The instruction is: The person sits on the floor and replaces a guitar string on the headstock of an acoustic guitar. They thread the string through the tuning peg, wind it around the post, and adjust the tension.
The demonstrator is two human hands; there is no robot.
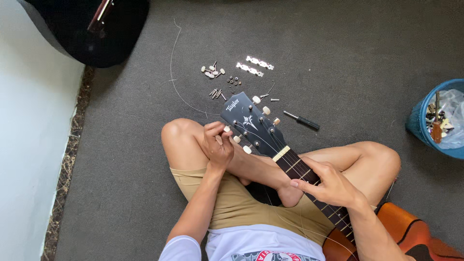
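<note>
White shirt hem and tan shorts fill the bottom edge, with the person cross-legged on the grey carpet [338,58] and a guitar laid across the lap. Its dark headstock [246,116] is the landmark. Just left of it, the left hand [217,142] has its fingers pinched narrow on a cream tuning peg [227,129] at the headstock's near-left edge; by the look of it, the step in hand is turning that peg. Below the headstock, the right hand [326,183] wraps the neck [309,181], fingers curled around it, steadying. Above the headstock lie loose pegs and screws [215,79] and two metal plates [254,66]; to its right lies a small screwdriver [301,120]. A thin string [173,72] trails off up-left. The next move calls for small, even twists and a steady neck.
</note>
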